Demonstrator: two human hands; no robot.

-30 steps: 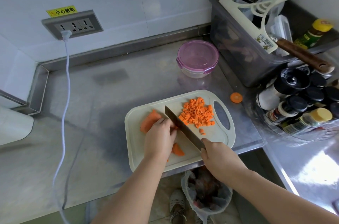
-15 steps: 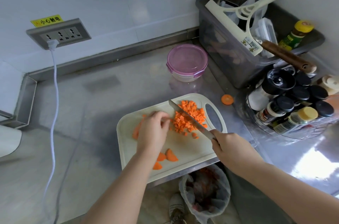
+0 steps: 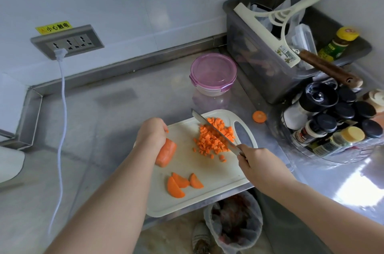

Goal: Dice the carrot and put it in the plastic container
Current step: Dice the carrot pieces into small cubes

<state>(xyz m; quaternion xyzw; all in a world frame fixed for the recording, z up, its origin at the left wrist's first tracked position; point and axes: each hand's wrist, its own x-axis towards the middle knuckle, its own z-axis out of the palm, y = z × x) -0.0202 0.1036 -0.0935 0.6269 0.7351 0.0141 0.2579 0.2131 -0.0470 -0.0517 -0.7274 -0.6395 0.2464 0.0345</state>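
The left hand covered the upper end of the carrot chunk, so how far that piece ran under the curled fingers could not be seen; the fingers were closed around it, holding it at the left side of the cutting board. The knife handle was hidden inside the right hand, which was wrapped shut on it, and the thin steel blade lay across the heap of diced carrot near the board's oval handle hole. The dice were small, rough orange cubes, a few scattered loose at the pile's near edge. Three half-moon carrot slices lay together toward the near side of the smooth, pale plastic board. A single round carrot slice sat off the board on the brushed steel counter. The plastic container, round and translucent with a pink clip-on lid closed on it, stood on the counter beyond the board, well apart from the carrot. The contents of the dark bin to the right were hard to make out.
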